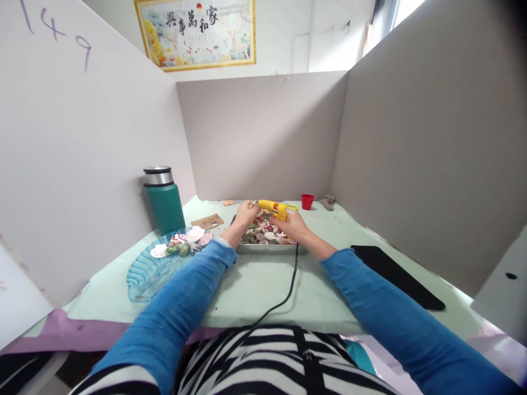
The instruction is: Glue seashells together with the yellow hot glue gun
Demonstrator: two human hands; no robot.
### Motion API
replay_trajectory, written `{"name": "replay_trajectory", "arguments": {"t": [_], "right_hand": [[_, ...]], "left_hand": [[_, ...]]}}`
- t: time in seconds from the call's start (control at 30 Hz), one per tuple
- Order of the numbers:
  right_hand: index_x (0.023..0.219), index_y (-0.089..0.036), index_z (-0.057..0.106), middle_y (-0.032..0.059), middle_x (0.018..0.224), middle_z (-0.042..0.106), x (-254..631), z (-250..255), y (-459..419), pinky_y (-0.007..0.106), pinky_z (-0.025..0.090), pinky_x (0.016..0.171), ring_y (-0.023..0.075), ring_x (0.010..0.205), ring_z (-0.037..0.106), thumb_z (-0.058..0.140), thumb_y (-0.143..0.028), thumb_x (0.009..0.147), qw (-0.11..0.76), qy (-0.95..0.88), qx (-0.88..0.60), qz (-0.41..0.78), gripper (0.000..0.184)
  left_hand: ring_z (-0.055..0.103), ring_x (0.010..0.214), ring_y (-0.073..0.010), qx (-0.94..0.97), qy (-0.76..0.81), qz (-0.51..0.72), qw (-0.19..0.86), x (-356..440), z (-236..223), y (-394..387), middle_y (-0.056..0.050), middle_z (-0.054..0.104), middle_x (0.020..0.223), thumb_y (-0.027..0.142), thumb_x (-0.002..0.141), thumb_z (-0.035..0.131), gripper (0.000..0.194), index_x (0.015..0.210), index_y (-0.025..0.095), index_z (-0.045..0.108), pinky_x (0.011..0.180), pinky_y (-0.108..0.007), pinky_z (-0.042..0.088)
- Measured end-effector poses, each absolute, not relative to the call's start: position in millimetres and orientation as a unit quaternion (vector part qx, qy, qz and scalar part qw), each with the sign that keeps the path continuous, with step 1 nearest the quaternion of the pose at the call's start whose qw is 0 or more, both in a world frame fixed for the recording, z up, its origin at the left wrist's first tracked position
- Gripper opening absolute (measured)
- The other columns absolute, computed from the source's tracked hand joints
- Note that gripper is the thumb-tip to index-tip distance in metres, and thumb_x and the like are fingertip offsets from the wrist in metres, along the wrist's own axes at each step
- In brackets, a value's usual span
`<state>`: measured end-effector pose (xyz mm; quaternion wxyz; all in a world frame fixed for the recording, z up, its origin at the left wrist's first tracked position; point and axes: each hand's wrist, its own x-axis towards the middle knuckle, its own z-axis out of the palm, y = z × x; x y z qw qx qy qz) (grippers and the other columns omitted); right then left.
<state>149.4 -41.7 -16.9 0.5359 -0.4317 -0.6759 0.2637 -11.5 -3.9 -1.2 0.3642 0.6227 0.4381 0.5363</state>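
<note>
My right hand (293,226) is wrapped round the handle of a yellow hot glue gun (269,206), whose nozzle points left. Just off that tip, the fingers of my left hand (245,214) pinch a small pale piece that looks like a shell; much of it is hidden by the fingers. Both hands are above a shallow metal tray (272,249) filled with mixed seashells (263,235). A black cord (293,280) hangs from the gun and runs over the table toward my body.
On the left, a blue scalloped glass plate (142,274) carries several shells (195,235); a green bottle (164,206) stands behind it. A brown card (208,221), a red cup (307,202), a grey object (328,202) and a black mat (393,274) lie around. Grey panels (263,137) enclose the table.
</note>
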Motion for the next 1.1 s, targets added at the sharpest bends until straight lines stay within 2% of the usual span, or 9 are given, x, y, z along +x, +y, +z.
{"name": "replay_trajectory", "arguments": {"t": [0.33, 0.5, 0.73, 1.1], "right_hand": [[0.061, -0.022, 0.061, -0.0032, 0.052, 0.055, 151.1, -21.7, -35.8, 0.022, 0.036, 0.047, 0.0127, 0.051, 0.049, 0.073, -0.031, 0.064, 0.549, -0.675, -0.434, 0.233, 0.015], [0.062, -0.022, 0.062, -0.0033, 0.054, 0.056, 150.3, -21.0, -36.0, 0.022, 0.037, 0.047, 0.0128, 0.052, 0.05, 0.074, -0.028, 0.063, 0.551, -0.669, -0.449, 0.216, 0.013], [0.061, -0.022, 0.06, -0.0044, 0.048, 0.05, 151.9, -21.9, -34.9, 0.023, 0.034, 0.046, 0.0113, 0.046, 0.046, 0.075, -0.023, 0.062, 0.578, -0.64, -0.426, 0.275, 0.015], [0.058, -0.023, 0.059, -0.0036, 0.05, 0.052, 150.4, -20.5, -36.3, 0.022, 0.031, 0.044, 0.0117, 0.047, 0.047, 0.075, -0.025, 0.062, 0.573, -0.652, -0.434, 0.241, 0.016]], "left_hand": [[0.056, 0.046, -0.0098, 0.63, 0.455, 0.524, 0.348, -9.5, -1.0, -5.5, 0.0, 0.062, 0.066, 0.016, 0.076, 0.056, 0.007, 0.082, 0.016, 0.053, 0.044, -0.019, 0.041], [0.055, 0.044, -0.0091, 0.621, 0.464, 0.526, 0.349, -9.7, -2.0, -3.9, 0.0, 0.063, 0.065, 0.016, 0.076, 0.058, 0.008, 0.082, 0.016, 0.052, 0.044, -0.019, 0.039], [0.057, 0.047, -0.0108, 0.614, 0.471, 0.531, 0.345, -12.7, -4.3, 0.8, -0.001, 0.066, 0.067, 0.017, 0.075, 0.059, 0.01, 0.081, 0.017, 0.051, 0.047, -0.021, 0.042], [0.057, 0.046, -0.0118, 0.631, 0.481, 0.514, 0.326, -10.9, -3.4, -2.8, 0.0, 0.064, 0.063, 0.017, 0.075, 0.056, 0.008, 0.081, 0.017, 0.051, 0.047, -0.022, 0.042]]}}
